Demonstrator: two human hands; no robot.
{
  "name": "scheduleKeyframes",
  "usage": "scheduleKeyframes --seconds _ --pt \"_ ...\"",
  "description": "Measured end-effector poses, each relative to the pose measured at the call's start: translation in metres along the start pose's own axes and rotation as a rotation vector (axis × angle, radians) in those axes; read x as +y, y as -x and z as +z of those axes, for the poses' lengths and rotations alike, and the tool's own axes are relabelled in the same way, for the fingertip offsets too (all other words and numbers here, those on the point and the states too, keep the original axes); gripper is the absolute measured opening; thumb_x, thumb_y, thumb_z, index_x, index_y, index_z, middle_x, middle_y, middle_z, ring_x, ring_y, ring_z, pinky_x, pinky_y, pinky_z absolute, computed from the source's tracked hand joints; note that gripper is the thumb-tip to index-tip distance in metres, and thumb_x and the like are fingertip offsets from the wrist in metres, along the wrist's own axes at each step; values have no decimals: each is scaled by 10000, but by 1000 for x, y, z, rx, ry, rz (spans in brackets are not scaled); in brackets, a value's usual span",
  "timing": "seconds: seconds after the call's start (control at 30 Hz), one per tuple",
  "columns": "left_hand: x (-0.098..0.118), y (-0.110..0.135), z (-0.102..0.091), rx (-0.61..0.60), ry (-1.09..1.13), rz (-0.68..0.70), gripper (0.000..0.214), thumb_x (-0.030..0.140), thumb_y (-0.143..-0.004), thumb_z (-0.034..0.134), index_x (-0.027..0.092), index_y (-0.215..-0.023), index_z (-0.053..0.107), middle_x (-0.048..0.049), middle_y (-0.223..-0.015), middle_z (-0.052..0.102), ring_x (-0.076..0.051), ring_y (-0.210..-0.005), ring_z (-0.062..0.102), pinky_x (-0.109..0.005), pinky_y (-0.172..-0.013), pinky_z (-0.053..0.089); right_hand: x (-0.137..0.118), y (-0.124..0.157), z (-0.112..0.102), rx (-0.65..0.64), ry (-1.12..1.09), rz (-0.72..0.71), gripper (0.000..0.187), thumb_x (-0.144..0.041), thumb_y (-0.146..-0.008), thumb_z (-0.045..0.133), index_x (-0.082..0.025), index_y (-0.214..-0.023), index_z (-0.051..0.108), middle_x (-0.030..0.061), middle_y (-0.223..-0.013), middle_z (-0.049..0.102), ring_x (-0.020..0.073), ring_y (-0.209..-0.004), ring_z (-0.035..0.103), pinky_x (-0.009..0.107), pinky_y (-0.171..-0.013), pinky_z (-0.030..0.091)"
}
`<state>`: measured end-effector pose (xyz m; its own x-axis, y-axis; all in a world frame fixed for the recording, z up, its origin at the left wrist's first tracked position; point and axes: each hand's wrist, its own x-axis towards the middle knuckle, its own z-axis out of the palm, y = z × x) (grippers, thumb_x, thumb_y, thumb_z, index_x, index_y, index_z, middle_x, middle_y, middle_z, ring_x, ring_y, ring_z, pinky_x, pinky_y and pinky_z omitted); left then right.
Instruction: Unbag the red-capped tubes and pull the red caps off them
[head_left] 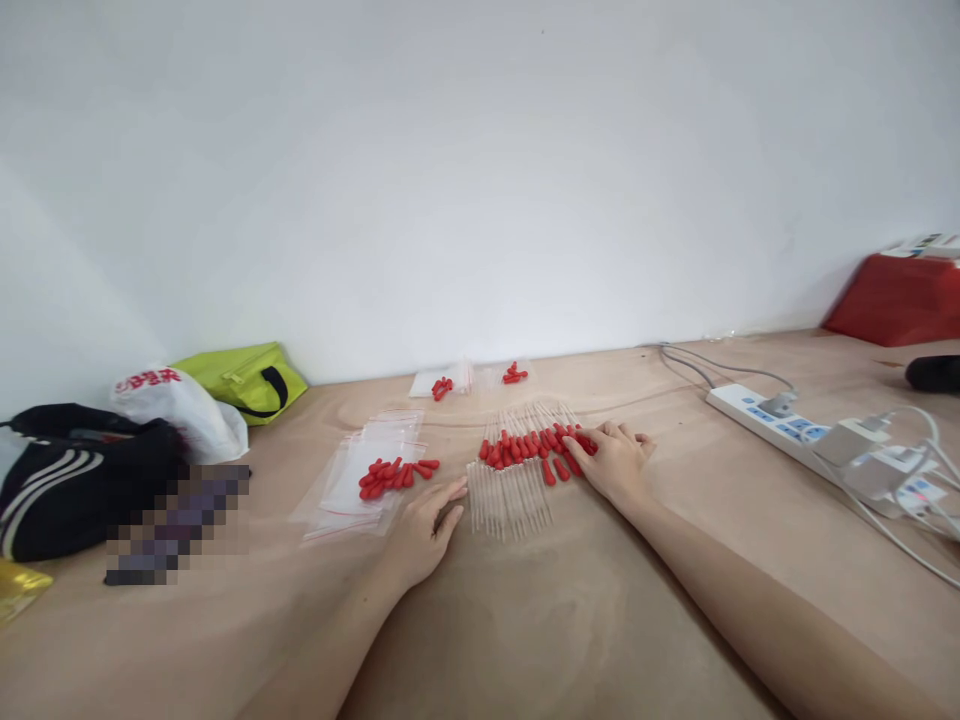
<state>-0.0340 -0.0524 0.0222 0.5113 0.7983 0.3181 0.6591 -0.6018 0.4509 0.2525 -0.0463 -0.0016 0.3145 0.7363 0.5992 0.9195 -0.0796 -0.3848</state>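
Note:
A row of clear glass droppers with red rubber bulbs [525, 448] lies side by side on the wooden table [525, 620]. My right hand [616, 458] rests flat at the right end of the row, fingers spread and touching the red bulbs. My left hand [427, 525] lies flat and open on the table at the row's lower left, beside the glass tips [510, 500]. A loose heap of red bulbs [396, 476] sits on a stack of clear zip bags [360, 480] just above my left hand.
Two small filled bags with red bulbs [472, 378] lie near the wall. At left are a green pouch [244, 378], a white plastic bag [180, 408] and a black striped bag [71, 480]. A white power strip [810, 440] with cables and a red box [896, 300] are at right.

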Motion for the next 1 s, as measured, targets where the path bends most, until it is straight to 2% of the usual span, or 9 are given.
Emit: scheduleKeyframes --seconds 0.07,0.2,0.33,0.47,0.57,0.67,0.77,0.87,1.0 --pt "1 0 0 9 -4 11 360 233 -809 428 211 -1157 513 -49 -1057 640 -189 -1020 567 -389 -892 451 0 1 0 15 -26 -20 307 -433 -796 441 -239 -752 674 24 -664 584 168 -719 451 375 -764 155" --pt "-2 2 1 35 -59 31 334 234 -814 428 192 -1130 524 -73 -1117 604 -197 -1036 555 -399 -886 453 0 3 -3 122 -124 -51 282 -397 -809 443 -239 -796 676 18 -661 579 160 -694 455 375 -777 179" --pt "-7 4 3 92 -142 44 388 257 -822 434 179 -1201 449 -96 -1173 553 -206 -1090 507 -398 -907 434 -7 11 -7 185 -238 -122 243 -392 -810 469 -268 -869 669 18 -729 585 157 -722 474 363 -788 210" --pt "-7 4 6 270 -256 99 481 273 -827 445 152 -1281 344 -142 -1249 454 -228 -1174 413 -411 -950 385 -22 22 -15 74 -354 -299 183 -359 -814 503 -309 -881 665 1 -779 619 155 -776 492 375 -829 214" --pt "-2 2 8 341 -360 205 434 259 -828 454 172 -1250 403 -134 -1241 460 -243 -1194 380 -426 -977 337 -34 30 -20 -29 -432 -436 151 -336 -813 522 -337 -857 666 -23 -757 641 153 -784 487 390 -854 212" --pt "7 1 6 323 -440 313 339 227 -837 444 226 -1171 495 -80 -1156 555 -231 -1140 441 -451 -992 286 -45 38 -22 -92 -490 -517 140 -329 -808 533 -358 -868 657 -43 -748 656 153 -797 485 402 -866 213" --pt "15 1 5 319 -469 372 239 238 -847 444 248 -1042 581 -30 -951 661 -204 -979 552 -488 -995 235 -53 43 -23 -123 -504 -561 141 -314 -798 545 -361 -884 648 -51 -747 664 152 -807 493 408 -875 217" --pt "20 0 5 321 -438 391 199 249 -854 440 242 -939 621 4 -761 685 -165 -805 600 -503 -1005 204 -58 45 -25 -156 -465 -562 158 -274 -779 547 -326 -894 641 -42 -768 658 146 -814 506 398 -872 238" --pt "27 -4 10 309 -373 407 186 224 -845 455 237 -894 634 20 -698 681 -146 -734 601 -517 -1016 176 -60 45 -28 -152 -436 -554 137 -298 -758 557 -273 -869 634 -25 -805 644 148 -817 511 401 -886 235"
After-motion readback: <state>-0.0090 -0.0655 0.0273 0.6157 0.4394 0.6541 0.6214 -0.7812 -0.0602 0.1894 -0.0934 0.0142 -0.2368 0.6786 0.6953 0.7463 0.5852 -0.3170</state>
